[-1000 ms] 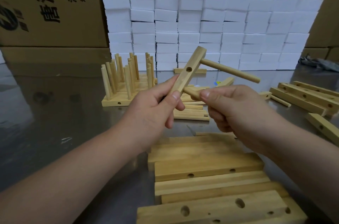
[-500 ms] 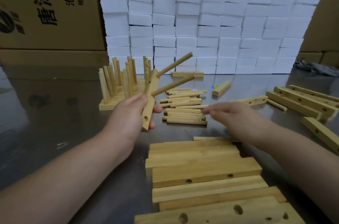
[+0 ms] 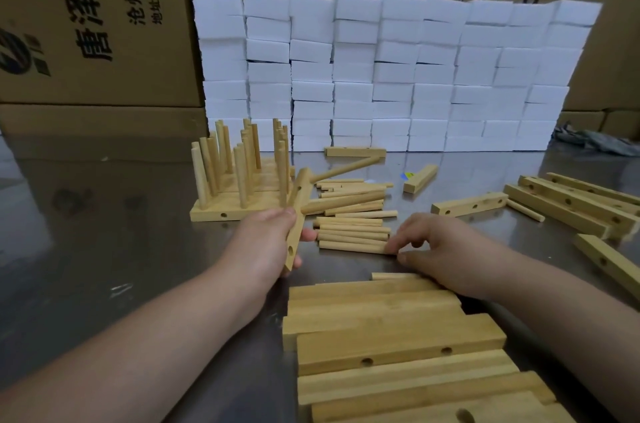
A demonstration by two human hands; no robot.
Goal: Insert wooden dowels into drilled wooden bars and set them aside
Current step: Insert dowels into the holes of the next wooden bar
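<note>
The left hand [image 3: 270, 242] is clasped round the lower half of a drilled bar [image 3: 298, 201], which it holds nearly upright just above the table [image 3: 104, 249]. Two fitted dowels [image 3: 346, 170] stick out of the bar to the right of this grip. One empty hole shows just below the fingers. The right hand [image 3: 446, 249] pinches the near end of a loose dowel [image 3: 353, 247], the nearest one in the pile [image 3: 349, 221] that lies between the two hands.

The wood looks light, stiff and dry, so it is unlikely to slip or bend. The dowel is best held near one end so the other is free to enter the hole. The bar is best held beside the empty hole, not over it. The fit is probably snug, so a crooked push could jam.

There is one bar in hand. The pile holds roughly fifteen dowels, too overlapped for an exact count. Beyond the left hand stand the finished bars [image 3: 214, 211], with about fifteen upright pegs. Nearer than both hands is a stack of bars [image 3: 381, 329], at least six. To the right of the right hand lie a single bar [image 3: 467, 204] and several more bars [image 3: 571, 204].
</note>
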